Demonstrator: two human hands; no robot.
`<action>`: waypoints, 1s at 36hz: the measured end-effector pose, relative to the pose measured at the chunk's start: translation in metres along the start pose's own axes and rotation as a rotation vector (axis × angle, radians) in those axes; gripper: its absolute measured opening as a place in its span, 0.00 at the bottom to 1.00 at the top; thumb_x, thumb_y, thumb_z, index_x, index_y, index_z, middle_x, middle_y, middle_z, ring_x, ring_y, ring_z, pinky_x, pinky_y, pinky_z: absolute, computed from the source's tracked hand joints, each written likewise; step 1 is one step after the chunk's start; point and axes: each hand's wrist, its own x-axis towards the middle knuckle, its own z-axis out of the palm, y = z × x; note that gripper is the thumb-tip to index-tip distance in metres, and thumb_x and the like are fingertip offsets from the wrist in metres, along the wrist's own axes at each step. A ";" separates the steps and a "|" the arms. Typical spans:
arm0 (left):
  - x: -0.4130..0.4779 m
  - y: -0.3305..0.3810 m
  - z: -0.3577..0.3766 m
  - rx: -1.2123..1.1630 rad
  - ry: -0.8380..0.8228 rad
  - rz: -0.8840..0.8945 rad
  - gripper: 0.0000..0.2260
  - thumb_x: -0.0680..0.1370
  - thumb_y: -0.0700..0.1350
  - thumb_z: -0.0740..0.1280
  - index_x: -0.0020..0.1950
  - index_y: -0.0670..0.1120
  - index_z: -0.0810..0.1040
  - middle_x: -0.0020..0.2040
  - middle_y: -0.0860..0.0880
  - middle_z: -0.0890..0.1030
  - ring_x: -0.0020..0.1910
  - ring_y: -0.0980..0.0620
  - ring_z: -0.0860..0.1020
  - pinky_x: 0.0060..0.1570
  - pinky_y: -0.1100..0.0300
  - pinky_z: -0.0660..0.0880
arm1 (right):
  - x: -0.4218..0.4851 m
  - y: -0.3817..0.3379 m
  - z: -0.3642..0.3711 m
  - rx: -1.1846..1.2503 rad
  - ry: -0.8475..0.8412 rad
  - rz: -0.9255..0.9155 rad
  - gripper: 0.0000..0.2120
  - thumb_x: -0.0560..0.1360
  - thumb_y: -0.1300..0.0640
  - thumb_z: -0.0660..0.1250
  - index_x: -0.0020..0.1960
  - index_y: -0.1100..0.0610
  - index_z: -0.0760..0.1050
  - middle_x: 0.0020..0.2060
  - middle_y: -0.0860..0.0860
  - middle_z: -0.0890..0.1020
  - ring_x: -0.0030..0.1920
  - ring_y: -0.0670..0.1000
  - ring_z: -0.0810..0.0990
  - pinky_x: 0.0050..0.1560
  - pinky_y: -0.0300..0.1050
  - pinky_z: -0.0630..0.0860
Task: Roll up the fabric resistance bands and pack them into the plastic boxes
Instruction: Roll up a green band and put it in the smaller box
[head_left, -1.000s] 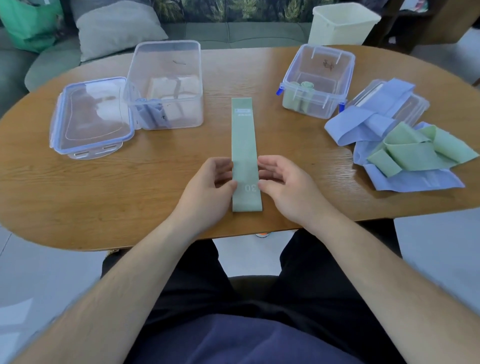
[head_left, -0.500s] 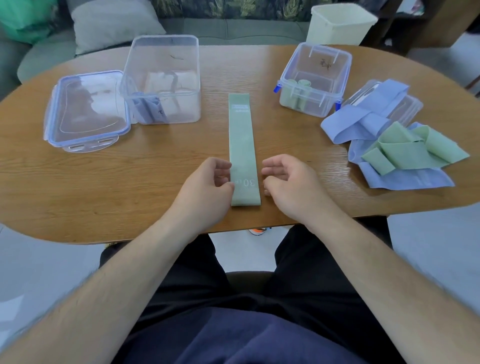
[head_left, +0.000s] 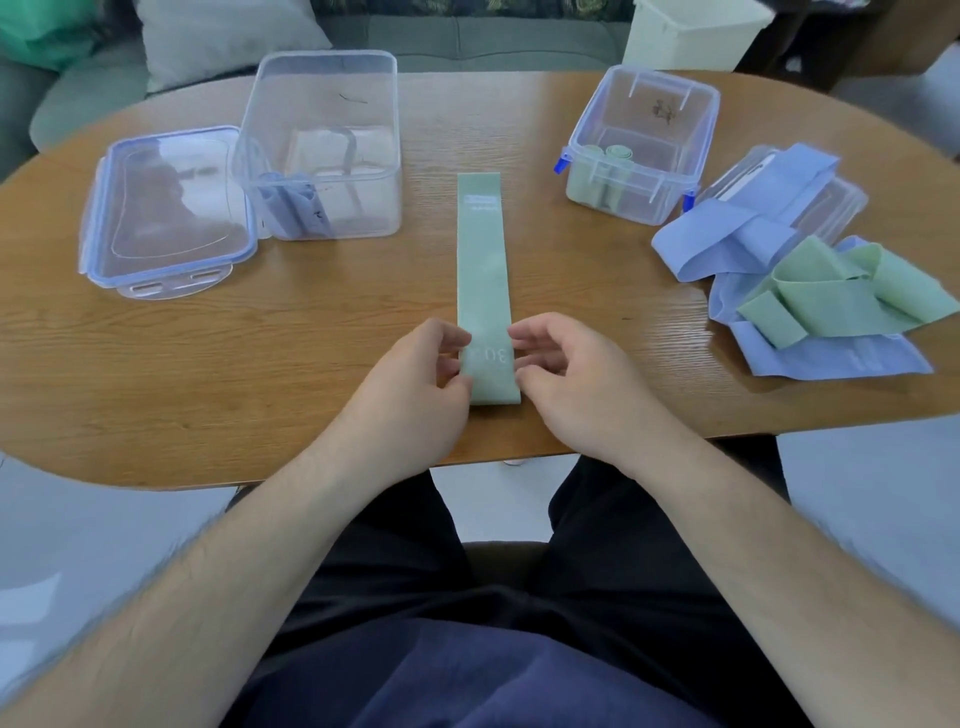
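**Q:** Green strip at centre: what is it, and where does it lie?

**A:** Green resistance band (head_left: 483, 270), flat and unrolled on the table (head_left: 260, 358). Its length runs away from the person, and the near end is marked "30".

**Q:** How are the hands placed?

**A:** Left hand (head_left: 415, 384) is at the band's left edge, near the marked end. Its fingers are curled, and thumb and forefinger pinch the edge. Right hand (head_left: 576, 384) is at the right edge, fingers curled, tips touching the fabric. Whether they pinch it cannot be told.

**Q:** And the containers?

**A:** Large clear box (head_left: 322, 104), far left, holds blue bands (head_left: 291, 208) in its near-left corner. Its lid (head_left: 166, 208) lies just beside it. Small clear box (head_left: 644, 119), far right, holds green rolls (head_left: 602, 176).

**Q:** At the right edge?

**A:** Loose pile of blue and green bands (head_left: 810, 296), partly draped over a second lid (head_left: 841, 202).
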 end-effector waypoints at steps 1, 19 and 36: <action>0.000 0.000 -0.001 0.000 -0.002 -0.003 0.16 0.81 0.43 0.65 0.68 0.52 0.73 0.61 0.56 0.77 0.59 0.60 0.76 0.47 0.75 0.66 | 0.000 -0.001 -0.002 -0.010 0.006 0.000 0.17 0.77 0.61 0.64 0.64 0.51 0.76 0.56 0.42 0.81 0.51 0.37 0.80 0.50 0.27 0.73; 0.002 -0.009 -0.011 0.151 -0.053 0.201 0.07 0.77 0.43 0.72 0.52 0.51 0.77 0.51 0.54 0.74 0.51 0.57 0.75 0.54 0.62 0.74 | -0.006 -0.006 -0.016 -0.203 -0.051 -0.189 0.07 0.75 0.60 0.71 0.49 0.50 0.81 0.45 0.42 0.80 0.46 0.40 0.78 0.44 0.26 0.71; 0.012 -0.020 -0.003 0.381 -0.098 0.513 0.07 0.76 0.46 0.72 0.44 0.54 0.75 0.43 0.59 0.73 0.47 0.54 0.70 0.50 0.62 0.67 | 0.002 0.006 -0.012 -0.413 -0.225 -0.408 0.02 0.76 0.59 0.72 0.46 0.53 0.81 0.40 0.42 0.76 0.44 0.44 0.76 0.45 0.33 0.72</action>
